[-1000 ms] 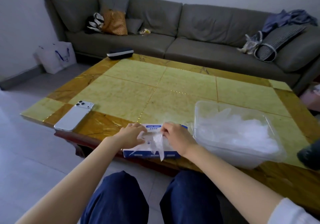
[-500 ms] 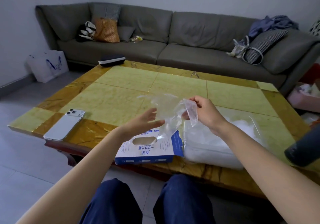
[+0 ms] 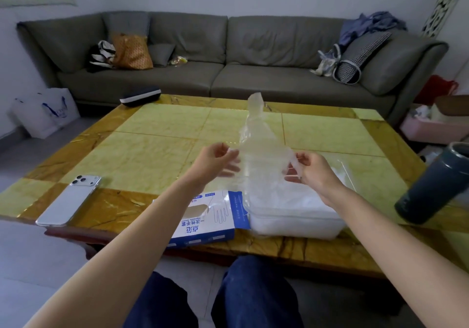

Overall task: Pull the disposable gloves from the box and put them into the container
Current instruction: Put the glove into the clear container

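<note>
A: Pinching what?
B: Held apart, left hand (image 3: 215,160) and right hand (image 3: 314,170) each pinch a side edge of the clear glove (image 3: 261,145); its long axis stands upright.
A: And the container (image 3: 297,220)?
B: Just below, nearer the right hand, beside the box (image 3: 210,217).

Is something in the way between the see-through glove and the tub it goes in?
Nothing visible is. The glove, pinched by the left hand and right hand, hangs over the tub, which shows no lid. The box lies beside the tub, not in the way.
</note>
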### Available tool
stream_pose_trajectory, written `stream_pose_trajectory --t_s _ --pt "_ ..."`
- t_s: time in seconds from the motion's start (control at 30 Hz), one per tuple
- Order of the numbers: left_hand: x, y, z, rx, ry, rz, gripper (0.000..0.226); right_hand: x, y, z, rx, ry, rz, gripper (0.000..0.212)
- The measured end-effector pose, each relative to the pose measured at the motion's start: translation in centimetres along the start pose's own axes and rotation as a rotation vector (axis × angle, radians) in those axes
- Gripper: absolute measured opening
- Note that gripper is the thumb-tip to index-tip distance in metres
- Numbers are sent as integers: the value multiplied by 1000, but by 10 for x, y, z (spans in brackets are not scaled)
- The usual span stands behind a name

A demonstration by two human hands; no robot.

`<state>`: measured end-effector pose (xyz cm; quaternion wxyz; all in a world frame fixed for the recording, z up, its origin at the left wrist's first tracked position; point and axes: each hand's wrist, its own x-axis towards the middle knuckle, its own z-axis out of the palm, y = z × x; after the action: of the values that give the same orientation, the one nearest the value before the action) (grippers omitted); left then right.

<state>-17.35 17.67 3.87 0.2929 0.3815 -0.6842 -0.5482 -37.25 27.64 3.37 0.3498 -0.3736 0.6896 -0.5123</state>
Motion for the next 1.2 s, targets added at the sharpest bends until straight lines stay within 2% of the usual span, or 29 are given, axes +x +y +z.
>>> stream_pose_trajectory --t_s 0.07,0.13,0.2,0.23,0.3,0.4,0.47,0.6,0.7,0.77,0.87,0.97,1.03,1.13,1.2 --pt "3 6 3 96 48 18 8 -2 0 -4 -223 192 -186 19" --pt "8 11 7 329 79 74 6 -14 -11 -5 -371 315 -602 26" --pt "11 18 14 524 46 127 9 -25 -21 -1 -515 200 -969 23" --pt "12 22 19 588 11 150 12 -28 -23 3 -604 81 -1052 25" --pt "10 30 31 678 -66 205 15 -30 -23 11 -802 -91 -1075 43" --pt "5 41 43 709 -121 252 16 -19 -19 14 -901 -69 -995 57" --pt "3 44 44 662 -146 255 13 -12 -20 8 -841 -39 -863 55" --pt "-1 46 45 643 -224 195 49 -5 -25 -5 -736 -58 -635 40" --pt "4 52 46 662 -231 203 42 0 -29 -15 -742 -25 -559 35" --pt "9 59 47 652 -186 270 28 5 -34 -24 -714 73 -581 33" --pt "17 71 49 600 45 481 11 7 -44 -35 -622 249 -689 29" --pt "18 76 51 529 187 645 15 1 -50 -46 -534 411 -890 26" --pt "13 69 50 554 196 691 17 -7 -45 -52 -574 439 -985 29" --pt "5 46 53 742 69 629 12 -19 -19 -56 -718 259 -992 38" --pt "5 26 57 926 -68 524 17 -22 1 -53 -831 55 -857 47"
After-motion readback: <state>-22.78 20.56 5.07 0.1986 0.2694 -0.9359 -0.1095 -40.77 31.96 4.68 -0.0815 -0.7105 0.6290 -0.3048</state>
